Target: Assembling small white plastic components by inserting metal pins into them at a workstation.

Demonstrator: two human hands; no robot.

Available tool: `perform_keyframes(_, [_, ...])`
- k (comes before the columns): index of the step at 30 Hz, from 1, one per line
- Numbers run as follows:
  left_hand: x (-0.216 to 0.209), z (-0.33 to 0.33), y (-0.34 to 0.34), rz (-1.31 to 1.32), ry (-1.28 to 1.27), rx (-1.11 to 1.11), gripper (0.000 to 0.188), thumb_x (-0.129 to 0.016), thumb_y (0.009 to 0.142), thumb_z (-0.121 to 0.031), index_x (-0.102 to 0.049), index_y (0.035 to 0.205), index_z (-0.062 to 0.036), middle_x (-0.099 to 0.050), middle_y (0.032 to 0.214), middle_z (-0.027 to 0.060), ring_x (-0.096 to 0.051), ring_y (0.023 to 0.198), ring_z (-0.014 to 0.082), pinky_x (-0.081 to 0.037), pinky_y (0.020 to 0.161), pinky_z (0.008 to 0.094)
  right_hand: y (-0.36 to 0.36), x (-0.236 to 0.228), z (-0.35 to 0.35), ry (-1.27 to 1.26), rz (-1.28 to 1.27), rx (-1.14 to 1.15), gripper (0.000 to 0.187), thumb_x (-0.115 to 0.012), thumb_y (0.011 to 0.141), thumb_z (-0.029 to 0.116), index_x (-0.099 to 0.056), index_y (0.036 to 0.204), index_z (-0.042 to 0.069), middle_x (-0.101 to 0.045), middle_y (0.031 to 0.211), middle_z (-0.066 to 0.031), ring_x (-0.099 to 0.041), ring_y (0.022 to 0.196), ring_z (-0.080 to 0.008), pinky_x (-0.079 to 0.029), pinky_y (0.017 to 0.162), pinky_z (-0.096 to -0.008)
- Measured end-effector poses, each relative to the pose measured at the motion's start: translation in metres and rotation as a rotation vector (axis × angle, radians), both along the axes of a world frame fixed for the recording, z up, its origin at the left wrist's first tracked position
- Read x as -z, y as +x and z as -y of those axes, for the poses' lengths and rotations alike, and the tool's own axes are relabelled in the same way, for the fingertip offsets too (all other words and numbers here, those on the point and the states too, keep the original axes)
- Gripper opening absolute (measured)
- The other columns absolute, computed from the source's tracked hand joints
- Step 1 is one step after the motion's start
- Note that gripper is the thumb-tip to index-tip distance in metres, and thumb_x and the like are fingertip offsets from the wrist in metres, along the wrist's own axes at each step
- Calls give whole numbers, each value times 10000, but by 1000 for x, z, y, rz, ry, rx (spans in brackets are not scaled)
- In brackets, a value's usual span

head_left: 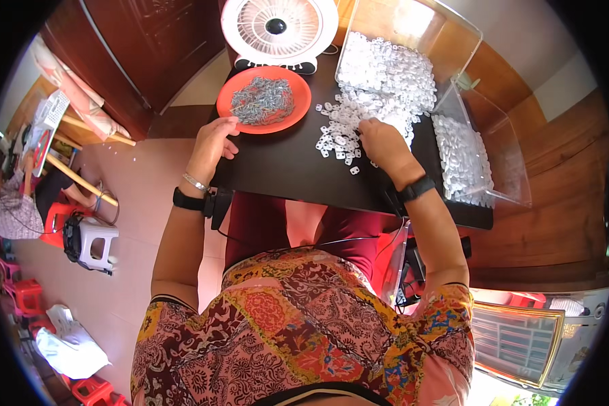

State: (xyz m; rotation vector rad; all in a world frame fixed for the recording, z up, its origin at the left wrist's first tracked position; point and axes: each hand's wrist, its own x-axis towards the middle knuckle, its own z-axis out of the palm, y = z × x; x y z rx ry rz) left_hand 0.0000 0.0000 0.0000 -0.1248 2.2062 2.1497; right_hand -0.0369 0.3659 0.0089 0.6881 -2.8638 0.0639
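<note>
Small white plastic pieces with dark holes (338, 140) lie loose across the right half of a dark tabletop (271, 166), thickening into a heap toward the back, where they run into the mouth of a clear box (446, 53). The right hand (387, 145) is lowered to the near edge of this heap, its back uppermost and its fingers bent down among the pieces; whether a piece is pinched between the fingertips cannot be told. The left hand (213, 143) lies at the near left edge of a round red plate (303, 99), released, the thumb and fingers loosely parted; contact with the rim cannot be made out. The plate bears a tangled pile of thin grey metal parts (262, 101). Just behind it stands a white fan (276, 26) with a round grille. To the right of the heap, a second clear box (511, 172) contains further white pieces (461, 155). Black bands encircle both wrists, and a silvery bracelet (195, 181) lies beside the left one. Well apart, at the far left, another person (15, 215) in a patterned top sits near a white stool (99, 242); red stools (27, 296) stand on the floor nearer the viewer.
</note>
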Motion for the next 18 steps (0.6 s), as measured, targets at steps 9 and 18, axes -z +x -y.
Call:
perform_keyframes(9, [-79, -72, 3, -463, -84, 140, 256, -553, 911, -196, -642, 1076, -22, -602, 726, 21, -571, 638, 93, -459, 576, 220, -27, -38, -12, -422, 142, -121, 167, -546, 798, 138, -670, 867, 50, -650, 777, -172, -627, 729, -348, -500, 687, -403])
perform_keyframes(18, [-66, -166, -34, -190, 244, 455, 339, -466, 915, -309, -613, 1032, -27, -634, 834, 61, -606, 742, 133, -468, 656, 246, -30, -69, 25, -1765, 486, -60, 131, -580, 888, 89, -630, 975, 4, -641, 790, -57, -590, 646, -113, -480, 599, -229])
